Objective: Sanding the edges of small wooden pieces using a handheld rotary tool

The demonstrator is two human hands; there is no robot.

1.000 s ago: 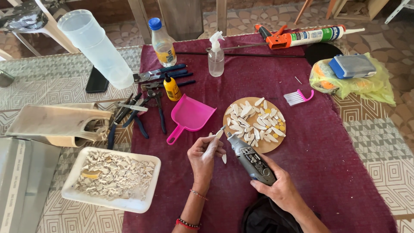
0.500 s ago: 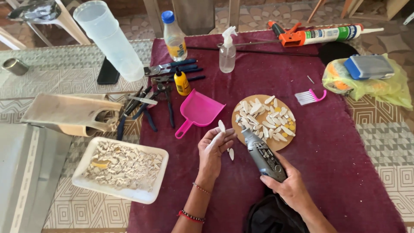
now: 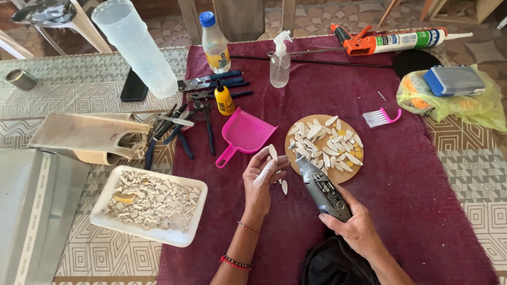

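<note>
Left forearm: rose from the bottom edge, left of centre, leaning slightly right; beaded bracelets ringed the wrist.
Left hand (image 3: 261, 182): sat just below the frame's centre, palm up, fingers (image 3: 274, 168) loosely curled and pinching a small white piece.
Right forearm: entered from the lower right corner, angled up and left.
Right hand (image 3: 355, 228): lay lower centre-right, back facing the camera, fingers wrapped around a grey tool.
</note>
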